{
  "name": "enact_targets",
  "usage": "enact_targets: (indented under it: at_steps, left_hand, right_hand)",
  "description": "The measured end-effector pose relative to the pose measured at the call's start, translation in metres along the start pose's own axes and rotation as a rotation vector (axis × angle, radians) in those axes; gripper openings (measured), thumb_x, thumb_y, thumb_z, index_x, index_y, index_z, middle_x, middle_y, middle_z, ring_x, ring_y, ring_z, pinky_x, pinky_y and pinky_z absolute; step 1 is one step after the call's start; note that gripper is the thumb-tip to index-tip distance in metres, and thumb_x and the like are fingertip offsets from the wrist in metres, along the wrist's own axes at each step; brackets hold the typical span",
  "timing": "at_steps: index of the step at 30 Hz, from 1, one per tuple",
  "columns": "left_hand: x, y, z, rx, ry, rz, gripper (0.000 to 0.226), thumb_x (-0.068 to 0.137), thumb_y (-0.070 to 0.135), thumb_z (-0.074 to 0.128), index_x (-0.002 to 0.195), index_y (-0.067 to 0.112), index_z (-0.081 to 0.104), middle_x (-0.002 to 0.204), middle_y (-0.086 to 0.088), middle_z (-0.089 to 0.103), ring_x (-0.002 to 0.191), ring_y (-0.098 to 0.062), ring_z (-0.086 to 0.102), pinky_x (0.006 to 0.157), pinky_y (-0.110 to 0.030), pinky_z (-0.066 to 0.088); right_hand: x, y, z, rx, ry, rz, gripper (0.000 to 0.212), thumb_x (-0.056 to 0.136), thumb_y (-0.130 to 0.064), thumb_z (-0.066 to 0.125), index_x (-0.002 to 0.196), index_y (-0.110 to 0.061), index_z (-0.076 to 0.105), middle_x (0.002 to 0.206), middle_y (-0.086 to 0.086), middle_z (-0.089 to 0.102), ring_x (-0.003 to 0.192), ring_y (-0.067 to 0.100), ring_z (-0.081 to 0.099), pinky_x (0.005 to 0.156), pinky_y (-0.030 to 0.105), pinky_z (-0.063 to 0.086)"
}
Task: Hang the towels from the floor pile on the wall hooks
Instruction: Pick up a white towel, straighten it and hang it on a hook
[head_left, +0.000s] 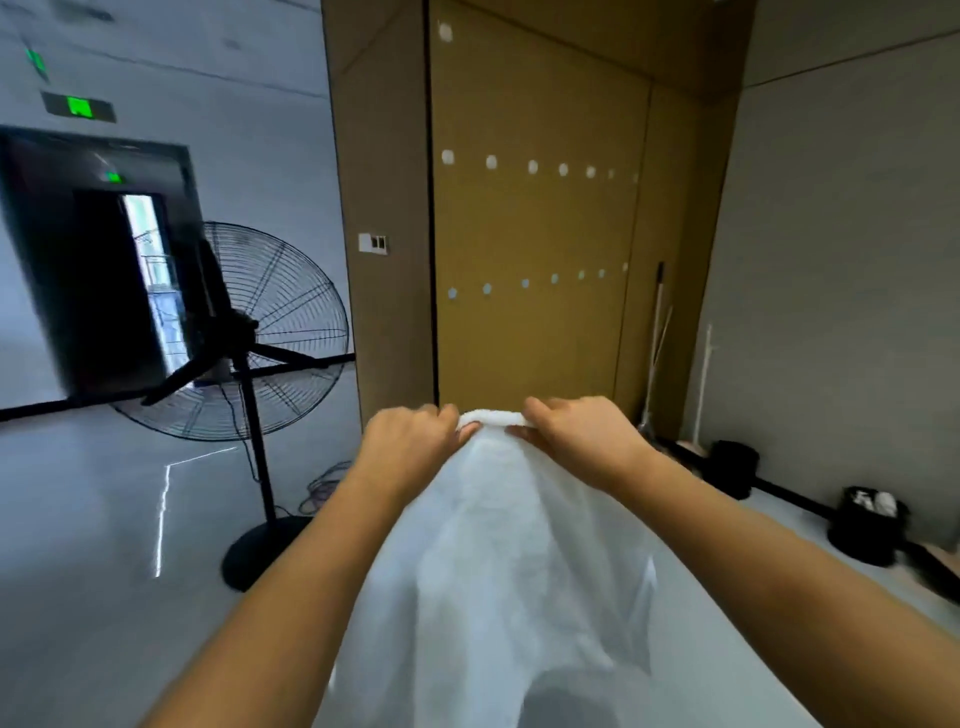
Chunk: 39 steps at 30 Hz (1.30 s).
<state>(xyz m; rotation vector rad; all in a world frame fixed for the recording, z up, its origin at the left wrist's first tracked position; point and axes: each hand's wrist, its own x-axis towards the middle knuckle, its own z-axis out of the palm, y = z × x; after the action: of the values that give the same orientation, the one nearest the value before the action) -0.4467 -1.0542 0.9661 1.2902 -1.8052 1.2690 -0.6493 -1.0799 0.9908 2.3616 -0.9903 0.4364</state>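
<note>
Towel: a white towel (498, 561) is held out in front of the person at about waist height, its top edge bunched into a short roll between the two hands, the rest hanging down and spreading wide toward the bottom of the view.
Left hand: the left hand (410, 441) grips the left end of the bunched edge, fingers curled over the top and thumb pinching from below.
Right hand: the right hand (576, 436) grips the right end the same way, fingers curled round the cloth; the two hands are close together, with a bit of rolled edge showing between them.
Wall: a brown panelled wall (535, 223) stands straight ahead, well beyond the hands.
Hooks: two rows of small pale round hooks (533, 167) run across the panel, one above the other; all that I can see are bare.
Fan: a large black standing fan (244, 332) is on the left, on the glossy floor (104, 519).
Corner: a couple of long-handled tools (655, 353) lean at the right corner, with dark bins (868, 525) along the grey wall.
</note>
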Motion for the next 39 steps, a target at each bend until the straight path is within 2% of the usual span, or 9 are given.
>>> enact_targets:
  at_steps: [6, 10, 15, 20, 26, 29, 32, 36, 39]
  left_hand:
    - [0.025, -0.006, 0.087, -0.010, -0.020, 0.031, 0.042, 0.072, 0.046, 0.058, 0.046, 0.015, 0.051, 0.035, -0.001, 0.044, 0.022, -0.019, 0.040, 0.035, -0.011, 0.022]
    - [0.049, -0.035, 0.150, 0.000, -0.043, 0.033, 0.047, 0.062, 0.045, 0.082, 0.047, 0.014, 0.051, 0.036, -0.002, 0.044, 0.022, -0.019, 0.040, 0.040, -0.012, 0.017]
    - [0.094, -0.078, 0.220, 0.012, -0.053, 0.010, 0.048, 0.055, 0.044, 0.085, 0.046, 0.012, 0.050, 0.034, -0.002, 0.041, 0.021, -0.019, 0.037, 0.043, -0.013, 0.017]
    - [0.115, -0.102, 0.300, 0.020, -0.100, 0.010, 0.046, 0.059, 0.044, 0.084, 0.047, 0.013, 0.053, 0.033, 0.000, 0.041, 0.022, -0.017, 0.037, 0.044, -0.013, 0.016]
    - [0.129, -0.096, 0.399, 0.019, -0.166, 0.024, 0.048, 0.056, 0.043, 0.085, 0.043, 0.014, 0.049, 0.030, 0.001, 0.036, 0.020, -0.016, 0.033, 0.048, -0.011, 0.006]
    - [0.146, -0.095, 0.451, 0.012, -0.226, 0.030, 0.048, 0.047, 0.040, 0.091, 0.044, 0.013, 0.051, 0.032, 0.004, 0.019, 0.020, -0.014, 0.027, 0.046, -0.012, 0.013]
    - [0.172, -0.092, 0.504, 0.017, -0.242, 0.061, 0.043, 0.037, 0.034, 0.094, 0.048, 0.012, 0.059, 0.052, 0.001, -0.005, 0.029, -0.012, 0.011, 0.047, -0.011, 0.015]
    - [0.215, -0.089, 0.568, -0.002, -0.313, 0.058, 0.043, 0.030, 0.029, 0.097, 0.053, 0.014, 0.064, 0.054, 0.001, 0.012, 0.021, -0.013, 0.029, 0.045, -0.011, 0.016]
    - [0.245, -0.090, 0.615, 0.023, -0.312, 0.049, 0.042, 0.035, 0.027, 0.096, 0.054, 0.013, 0.062, 0.044, 0.001, 0.017, 0.024, -0.012, 0.025, 0.041, -0.011, 0.016]
  right_hand:
    - [0.038, 0.040, 0.055, -0.032, -0.085, 0.035, 0.038, 0.100, -0.043, 0.024, 0.108, -0.014, 0.046, 0.082, 0.002, 0.051, 0.071, 0.023, 0.055, 0.064, 0.032, 0.048]
    - [0.092, 0.067, 0.092, -0.070, -0.072, 0.057, 0.039, 0.100, -0.045, 0.023, 0.102, -0.013, 0.044, 0.077, 0.000, 0.044, 0.065, 0.023, 0.045, 0.056, 0.030, 0.035]
    - [0.174, 0.105, 0.129, -0.069, -0.057, 0.079, 0.035, 0.101, -0.043, 0.024, 0.100, -0.013, 0.042, 0.065, -0.004, 0.033, 0.062, 0.022, 0.047, 0.054, 0.029, 0.036]
    - [0.228, 0.135, 0.183, 0.011, -0.087, 0.108, 0.040, 0.100, -0.044, 0.023, 0.107, -0.013, 0.046, 0.079, -0.001, 0.046, 0.071, 0.023, 0.058, 0.067, 0.035, 0.051]
    - [0.271, 0.189, 0.266, 0.025, -0.135, 0.102, 0.040, 0.101, -0.044, 0.021, 0.111, -0.013, 0.044, 0.066, -0.005, 0.031, 0.064, 0.021, 0.045, 0.055, 0.028, 0.038]
    - [0.300, 0.222, 0.306, 0.063, -0.161, 0.089, 0.041, 0.101, -0.045, 0.022, 0.114, -0.014, 0.045, 0.075, -0.002, 0.044, 0.067, 0.019, 0.045, 0.062, 0.031, 0.045]
    - [0.333, 0.264, 0.349, 0.105, -0.179, 0.076, 0.043, 0.100, -0.046, 0.022, 0.116, -0.014, 0.045, 0.087, 0.005, 0.052, 0.068, 0.019, 0.044, 0.068, 0.033, 0.047]
    - [0.378, 0.328, 0.390, 0.116, -0.146, 0.045, 0.042, 0.100, -0.046, 0.023, 0.114, -0.013, 0.045, 0.070, -0.006, 0.035, 0.068, 0.019, 0.042, 0.062, 0.030, 0.037]
    - [0.414, 0.370, 0.417, 0.145, -0.108, 0.057, 0.041, 0.100, -0.046, 0.024, 0.113, -0.014, 0.046, 0.078, -0.004, 0.045, 0.069, 0.020, 0.045, 0.061, 0.027, 0.033]
